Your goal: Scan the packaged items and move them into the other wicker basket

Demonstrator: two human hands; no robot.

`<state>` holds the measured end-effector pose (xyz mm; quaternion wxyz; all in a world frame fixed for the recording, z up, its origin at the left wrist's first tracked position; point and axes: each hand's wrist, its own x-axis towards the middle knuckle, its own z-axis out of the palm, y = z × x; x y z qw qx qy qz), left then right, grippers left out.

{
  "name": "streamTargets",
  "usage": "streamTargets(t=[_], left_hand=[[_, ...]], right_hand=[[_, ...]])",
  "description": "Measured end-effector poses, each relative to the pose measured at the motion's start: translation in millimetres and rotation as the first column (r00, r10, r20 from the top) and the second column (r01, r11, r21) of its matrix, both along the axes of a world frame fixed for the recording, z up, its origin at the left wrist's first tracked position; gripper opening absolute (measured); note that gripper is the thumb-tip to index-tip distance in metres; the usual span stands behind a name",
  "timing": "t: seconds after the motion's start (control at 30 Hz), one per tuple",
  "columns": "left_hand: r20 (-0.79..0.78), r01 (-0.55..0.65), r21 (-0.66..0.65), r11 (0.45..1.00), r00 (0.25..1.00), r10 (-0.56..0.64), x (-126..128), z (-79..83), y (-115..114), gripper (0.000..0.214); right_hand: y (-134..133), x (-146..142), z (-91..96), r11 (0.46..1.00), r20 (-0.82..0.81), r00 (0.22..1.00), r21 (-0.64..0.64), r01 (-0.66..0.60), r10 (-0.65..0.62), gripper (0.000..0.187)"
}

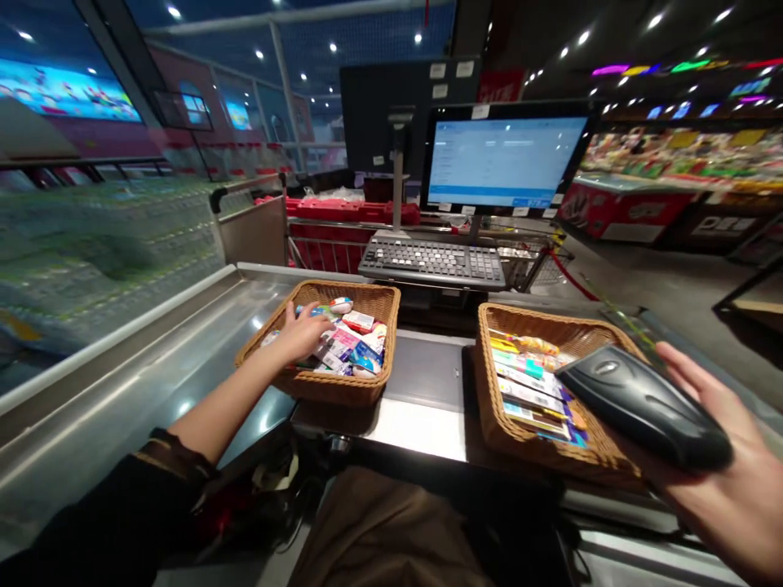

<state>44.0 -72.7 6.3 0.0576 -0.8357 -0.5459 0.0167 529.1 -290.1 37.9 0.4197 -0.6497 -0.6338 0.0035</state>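
My left hand [301,333] reaches into the left wicker basket [340,390], fingers apart over a heap of small packaged goods [348,338]. Its fingertips are at the blue and white packets on the far left side; whether they press on one I cannot tell. In my right hand [727,465] lies a black handheld barcode scanner [648,403], held over the right edge of the right wicker basket [489,399]. That basket contains several flat boxes and wrapped sweets [532,375], partly covered by the scanner.
Between the baskets lies a grey counter plate [428,375]. Behind it stand a keyboard [434,259] and a lit monitor [505,163]. A metal counter with a raised rim [116,334] runs along the left. Shopping carts [324,244] stand beyond.
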Motion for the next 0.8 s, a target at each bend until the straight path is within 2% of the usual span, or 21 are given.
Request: streamTargets(t=[0.13, 0.33, 0.5, 0.67, 0.8], left_hand=[[-0.063, -0.03, -0.067, 0.997, 0.998, 0.026, -21.9, -6.7, 13.2, 0.041], [-0.081, 0.04, -0.157, 0.987, 0.995, -0.053, -29.2, -13.3, 29.5, 0.033], [-0.008, 0.118, -0.122, 0.985, 0.993, -0.12, -37.4, -20.5, 38.0, 0.022], [0.045, 0.175, -0.119, 0.977, 0.984, -0.17, -43.4, -20.0, 35.7, 0.013], [0.066, 0.157, -0.105, 0.982, 0.986, -0.15, -47.5, -12.7, 35.2, 0.021]], right_hand=[[9.1, -13.7, 3.0, 0.999, 0.065, 0.997, 0.018, -0.041, 0.04, 0.09], [19.8, -35.2, 11.4, 0.993, 0.111, 0.988, -0.045, -0.106, 0.11, 0.09], [31.4, -70.6, 16.8, 0.986, 0.092, 0.982, -0.013, -0.164, 0.165, 0.079], [41.7, -100.1, 15.1, 0.966, 0.078, 0.964, -0.048, -0.252, 0.255, 0.077], [44.3, -119.0, 14.1, 0.949, 0.064, 0.948, -0.055, -0.309, 0.312, 0.072]])
